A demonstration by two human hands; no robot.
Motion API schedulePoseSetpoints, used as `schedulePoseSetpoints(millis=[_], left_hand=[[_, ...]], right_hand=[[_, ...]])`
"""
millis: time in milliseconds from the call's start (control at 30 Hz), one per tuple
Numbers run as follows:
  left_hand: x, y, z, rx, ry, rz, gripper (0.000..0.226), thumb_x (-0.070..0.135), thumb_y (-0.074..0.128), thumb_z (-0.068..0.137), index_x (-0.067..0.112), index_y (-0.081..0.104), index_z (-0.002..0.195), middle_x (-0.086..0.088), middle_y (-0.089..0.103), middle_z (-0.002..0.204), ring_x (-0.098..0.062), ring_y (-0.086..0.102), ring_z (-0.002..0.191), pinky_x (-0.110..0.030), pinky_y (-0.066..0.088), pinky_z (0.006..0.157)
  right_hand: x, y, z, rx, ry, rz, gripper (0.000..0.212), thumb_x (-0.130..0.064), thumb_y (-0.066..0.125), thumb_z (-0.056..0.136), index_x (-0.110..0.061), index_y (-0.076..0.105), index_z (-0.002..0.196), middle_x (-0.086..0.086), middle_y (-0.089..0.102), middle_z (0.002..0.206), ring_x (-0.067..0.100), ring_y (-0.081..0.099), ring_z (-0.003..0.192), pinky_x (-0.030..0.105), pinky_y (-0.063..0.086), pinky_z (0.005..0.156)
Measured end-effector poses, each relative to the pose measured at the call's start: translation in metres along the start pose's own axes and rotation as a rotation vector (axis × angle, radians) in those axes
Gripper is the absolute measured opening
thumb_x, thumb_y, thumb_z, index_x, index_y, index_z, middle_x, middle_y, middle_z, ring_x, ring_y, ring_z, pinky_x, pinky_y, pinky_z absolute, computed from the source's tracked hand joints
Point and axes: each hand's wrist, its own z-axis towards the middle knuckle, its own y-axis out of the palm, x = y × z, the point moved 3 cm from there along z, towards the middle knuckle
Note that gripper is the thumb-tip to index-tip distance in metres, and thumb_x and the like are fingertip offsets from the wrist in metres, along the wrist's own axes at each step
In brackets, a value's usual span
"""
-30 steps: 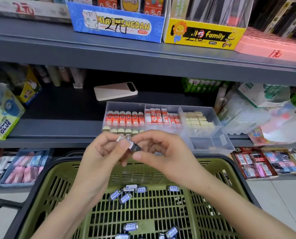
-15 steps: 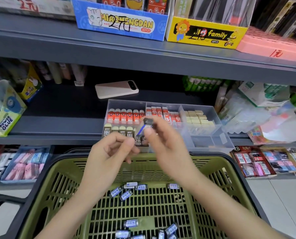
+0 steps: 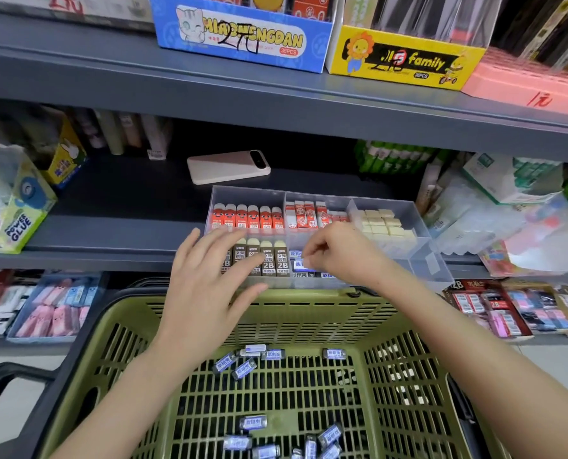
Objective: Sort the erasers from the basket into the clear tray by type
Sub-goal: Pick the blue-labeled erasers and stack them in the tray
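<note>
A clear divided tray (image 3: 421, 260) sits at the shelf edge. Its compartments hold orange-sleeved erasers (image 3: 247, 217), red-and-white erasers (image 3: 305, 213), cream blocks (image 3: 383, 223) and brown 2B erasers (image 3: 274, 258). My right hand (image 3: 342, 253) reaches into the front middle compartment and pinches a blue-labelled eraser (image 3: 298, 265) beside others of its kind. My left hand (image 3: 209, 279) hovers with spread fingers over the tray's front left, holding nothing. Below, the green basket (image 3: 126, 332) holds several blue-labelled dark erasers (image 3: 242, 371).
A pale phone (image 3: 228, 167) lies on the shelf behind the tray. A glue box (image 3: 17, 220) stands at the left, plastic bags (image 3: 507, 233) crowd the right. Display boxes (image 3: 242, 38) line the upper shelf. Stationery trays (image 3: 57, 306) fill the lower shelf.
My right hand carried the blue-labelled eraser from above the basket forward and down into the tray's front middle compartment. My left hand let go of it and spread open over the tray.
</note>
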Motion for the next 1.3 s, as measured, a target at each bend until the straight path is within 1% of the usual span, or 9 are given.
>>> schedulePoseSetpoints(millis=[367,500,600,733,867,967,1033,1167,1300], left_hand=[[-0.008,0.010,-0.002,-0.069,-0.019,-0.038,0.042,0.042,0.045,0.090,0.016,0.071,0.111,-0.013,0.056,0.132,-0.034,0.045,0.129,-0.049,0.024,0.112],[-0.005,0.000,-0.004,-0.013,-0.025,-0.057,0.035,0.035,0.052,0.089,0.014,0.071,0.110,-0.013,0.057,0.131,-0.035,0.046,0.127,-0.053,0.029,0.110],[-0.001,-0.010,-0.010,0.141,-0.068,-0.073,0.025,0.023,0.061,0.088,0.009,0.071,0.106,-0.013,0.063,0.118,-0.034,0.055,0.112,-0.042,0.038,0.100],[0.013,-0.016,-0.031,0.266,-0.068,-0.159,0.020,0.020,0.058,0.088,0.005,0.071,0.091,-0.007,0.065,0.086,-0.022,0.056,0.083,-0.023,0.035,0.077],[0.011,0.022,-0.061,-0.109,-0.153,-0.208,0.014,0.021,0.060,0.089,0.011,0.069,0.092,0.000,0.065,0.086,-0.017,0.061,0.079,-0.029,0.048,0.073],[-0.008,0.074,-0.086,-0.532,-0.367,-0.124,0.024,0.027,0.059,0.092,0.014,0.064,0.111,-0.003,0.062,0.108,-0.019,0.063,0.092,-0.035,0.052,0.083],[-0.018,0.101,-0.102,-0.673,-0.435,-0.071,0.036,0.034,0.058,0.092,0.014,0.058,0.122,-0.004,0.058,0.122,-0.019,0.060,0.104,-0.035,0.050,0.089],[-0.034,0.138,-0.127,-0.697,-0.574,-0.115,0.061,0.046,0.064,0.084,0.014,0.049,0.134,-0.008,0.053,0.132,-0.021,0.055,0.115,-0.037,0.044,0.100],[-0.034,0.161,-0.137,-0.640,-0.575,0.027,0.080,0.067,0.061,0.075,0.019,0.046,0.137,-0.006,0.052,0.130,-0.023,0.047,0.119,-0.034,0.035,0.102]], right_hand=[[0.004,0.006,-0.006,-0.035,0.023,0.071,0.012,-0.012,0.063,0.087,-0.009,0.075,0.089,-0.001,0.072,0.093,0.008,0.062,0.082,0.025,0.050,0.083],[0.000,-0.005,-0.030,0.254,-0.097,-0.021,0.013,-0.019,0.061,0.088,-0.014,0.073,0.085,-0.006,0.066,0.086,0.006,0.053,0.075,0.022,0.041,0.073],[0.000,-0.002,-0.076,0.555,-0.245,0.222,0.013,-0.020,0.061,0.088,-0.013,0.071,0.082,-0.009,0.061,0.074,0.000,0.049,0.067,0.009,0.035,0.063],[0.035,0.054,-0.119,0.418,-0.149,0.262,0.012,-0.020,0.061,0.088,-0.014,0.071,0.085,-0.014,0.062,0.077,-0.004,0.053,0.069,0.015,0.042,0.068],[0.098,0.127,-0.116,0.042,0.245,0.061,0.024,-0.021,0.060,0.090,-0.014,0.067,0.112,0.001,0.068,0.110,0.014,0.063,0.098,0.030,0.049,0.089],[0.125,0.153,-0.103,0.036,0.341,-0.038,0.031,-0.021,0.057,0.091,-0.011,0.060,0.120,0.007,0.061,0.122,0.023,0.057,0.110,0.031,0.043,0.093],[0.134,0.163,-0.095,0.048,0.347,-0.139,0.030,-0.021,0.057,0.091,-0.008,0.058,0.118,0.009,0.057,0.123,0.026,0.053,0.112,0.034,0.043,0.094],[0.143,0.183,-0.094,-0.012,0.378,-0.293,0.031,-0.022,0.054,0.093,-0.009,0.053,0.120,0.008,0.051,0.127,0.027,0.047,0.116,0.035,0.041,0.095],[0.144,0.190,-0.099,-0.014,0.397,-0.204,0.028,-0.015,0.055,0.091,-0.010,0.056,0.118,0.009,0.048,0.126,0.026,0.051,0.113,0.034,0.045,0.093]])
